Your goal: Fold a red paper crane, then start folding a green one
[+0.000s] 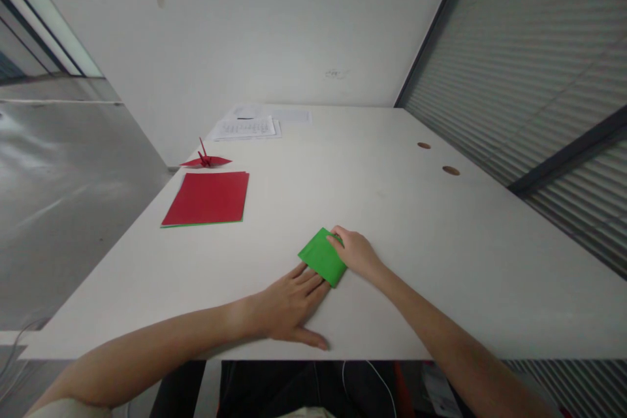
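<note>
Just below the middle of the frame, a folded green paper (322, 256) lies flat on the white table (392, 209), turned like a diamond. The left hand (289, 307) rests palm down beside it, fingers (308, 281) together and stretched out flat, their tips touching the paper's lower left edge. The right hand (356, 253) sits on the paper's right corner, fingers curled together and pressing down on it rather than pinching it. The paper looks very light and thin, though folding would give it some stiffness; I'd judge it slides easily on the smooth table and creases at any hard pinch, so it seems best held by flat pressure on its face or lifted by an edge. In the upper left lie a stack of red sheets (206, 198), a red paper crane (204, 159) behind it, and some printed pages (247, 126) farther back.
</note>
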The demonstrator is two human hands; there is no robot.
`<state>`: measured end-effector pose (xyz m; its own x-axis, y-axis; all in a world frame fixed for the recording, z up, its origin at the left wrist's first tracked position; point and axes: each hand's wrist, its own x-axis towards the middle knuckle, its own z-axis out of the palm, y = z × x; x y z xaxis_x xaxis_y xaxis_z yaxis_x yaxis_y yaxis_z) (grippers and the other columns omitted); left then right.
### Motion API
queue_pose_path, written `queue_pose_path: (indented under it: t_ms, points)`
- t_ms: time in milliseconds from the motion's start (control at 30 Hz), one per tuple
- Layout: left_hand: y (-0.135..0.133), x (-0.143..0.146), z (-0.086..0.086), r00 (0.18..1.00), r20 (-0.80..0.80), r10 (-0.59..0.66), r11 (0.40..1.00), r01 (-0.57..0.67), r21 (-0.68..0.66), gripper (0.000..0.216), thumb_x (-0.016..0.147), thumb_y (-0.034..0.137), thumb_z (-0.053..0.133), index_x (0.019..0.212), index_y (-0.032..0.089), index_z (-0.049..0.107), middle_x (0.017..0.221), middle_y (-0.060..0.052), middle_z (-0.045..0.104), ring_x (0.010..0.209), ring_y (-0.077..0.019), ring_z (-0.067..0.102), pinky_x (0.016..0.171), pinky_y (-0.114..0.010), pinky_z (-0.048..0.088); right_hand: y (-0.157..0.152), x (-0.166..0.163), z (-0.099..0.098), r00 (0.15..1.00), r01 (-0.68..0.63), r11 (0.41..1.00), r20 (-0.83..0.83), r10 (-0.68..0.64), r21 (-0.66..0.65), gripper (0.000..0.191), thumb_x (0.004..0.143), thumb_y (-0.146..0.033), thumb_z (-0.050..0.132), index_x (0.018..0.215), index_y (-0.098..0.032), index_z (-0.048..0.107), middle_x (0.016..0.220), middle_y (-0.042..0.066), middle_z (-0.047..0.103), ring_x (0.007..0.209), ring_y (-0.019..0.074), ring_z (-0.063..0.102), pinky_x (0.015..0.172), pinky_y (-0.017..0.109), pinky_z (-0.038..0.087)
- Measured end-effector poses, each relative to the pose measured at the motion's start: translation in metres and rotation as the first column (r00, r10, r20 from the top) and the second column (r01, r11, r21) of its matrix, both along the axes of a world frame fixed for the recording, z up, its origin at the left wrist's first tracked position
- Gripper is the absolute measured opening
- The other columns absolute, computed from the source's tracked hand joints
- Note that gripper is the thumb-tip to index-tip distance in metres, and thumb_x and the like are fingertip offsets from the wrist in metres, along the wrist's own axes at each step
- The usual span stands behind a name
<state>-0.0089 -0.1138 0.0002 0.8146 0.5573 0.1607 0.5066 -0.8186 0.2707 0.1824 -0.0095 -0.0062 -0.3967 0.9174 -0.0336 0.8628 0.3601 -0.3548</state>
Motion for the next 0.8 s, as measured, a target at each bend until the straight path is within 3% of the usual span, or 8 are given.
queue_pose_path:
  t_ms: [200,333,800]
  points:
    - [-0.005,-0.001,-0.003,0.995,-0.020,0.102,0.994,-0.101,0.034,0.091,0.079,0.077,0.041,0.141,0.010,0.036,0.137,-0.022,0.044,0.134,-0.0377,0.035,0.112,-0.052,0.024,0.002,-0.004,0.002,0.998,0.024,1.000,0.062,-0.024,0.006,0.020,0.094,-0.036,0.046,0.104,-0.022,0.057,0.090,0.006,0.072,0.080,0.0202,0.066,0.065,0.027,0.037]
    - [-0.011,0.000,-0.004,0.986,-0.032,0.166,0.984,-0.163,0.074,0.094,0.074,0.079,0.046,0.141,0.013,0.037,0.134,-0.022,0.046,0.129,-0.0379,0.040,0.110,-0.053,0.028,-0.001,-0.007,0.004,0.998,0.027,1.000,0.049,-0.028,0.015,0.020,0.094,-0.032,0.047,0.111,-0.022,0.052,0.080,0.003,0.070,0.075,0.0194,0.065,0.062,0.026,0.035]
    - [-0.023,-0.002,-0.007,0.958,-0.124,0.257,0.962,-0.242,0.128,0.090,0.079,0.079,0.034,0.147,0.021,0.030,0.146,-0.019,0.037,0.137,-0.0378,0.030,0.112,-0.058,0.019,0.003,-0.004,0.001,0.997,0.060,0.998,0.053,-0.061,0.012,0.012,0.091,-0.032,0.052,0.099,-0.024,0.057,0.076,0.002,0.069,0.072,0.0195,0.064,0.061,0.026,0.033]
